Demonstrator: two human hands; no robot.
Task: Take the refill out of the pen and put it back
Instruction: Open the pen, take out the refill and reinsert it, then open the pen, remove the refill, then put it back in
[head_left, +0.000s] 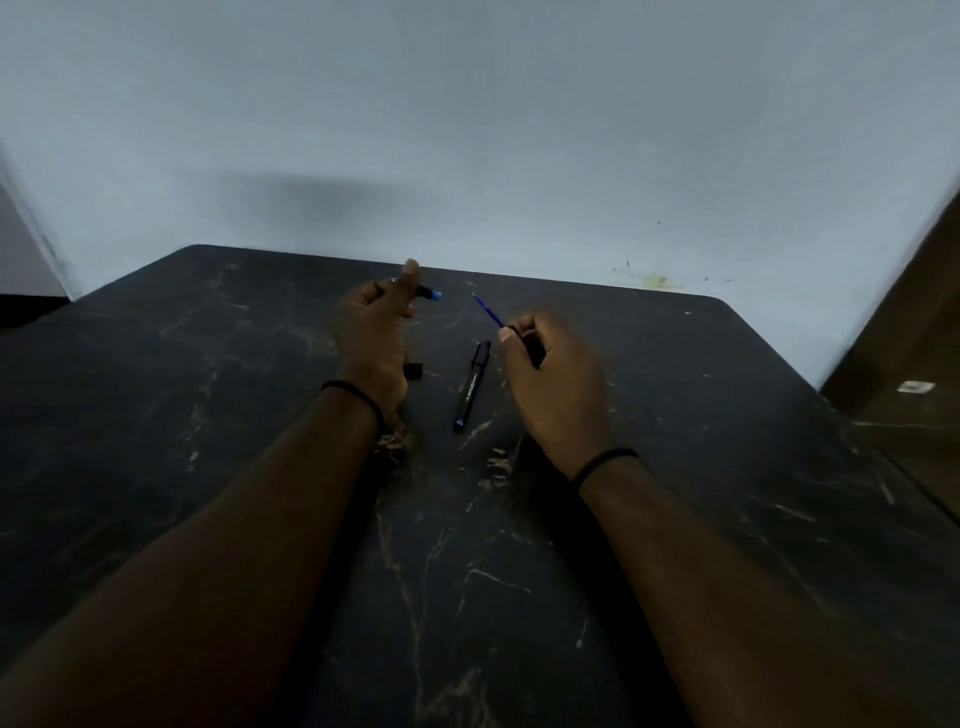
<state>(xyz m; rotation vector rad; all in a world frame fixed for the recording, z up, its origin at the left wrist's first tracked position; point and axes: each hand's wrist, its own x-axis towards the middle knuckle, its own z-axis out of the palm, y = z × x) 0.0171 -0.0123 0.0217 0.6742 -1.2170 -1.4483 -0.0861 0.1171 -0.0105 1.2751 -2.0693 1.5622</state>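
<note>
Refill: thin blue refill (487, 310) is out of the pen, poking up and away from the right hand's fingers, tip aimed toward the left hand.
Right hand: right hand (545, 379) curled tight around the refill's lower end, pinching it, raised above the table.
Left hand: left hand (376, 332) also raised, fingers folded closed on a short dark pen piece (428, 293) with a blue end that sticks out toward the right hand.
Gap: the refill tip and the blue end are near each other but apart, not touching.
Pen body: black pen body (471, 387) with a clip lies flat on the table between the two hands, just below them, long axis running toward the person, blue showing at its near end.
Small part: a little black piece (413, 371) sits on the table right beside the left hand's heel; can't tell what it is.
Wrists: a dark band (353, 392) on the left wrist, another band (602, 462) on the right.
Table: dark marbled table (208, 415) under everything.
Wall: pale wall (467, 130) behind the far table edge.
</note>
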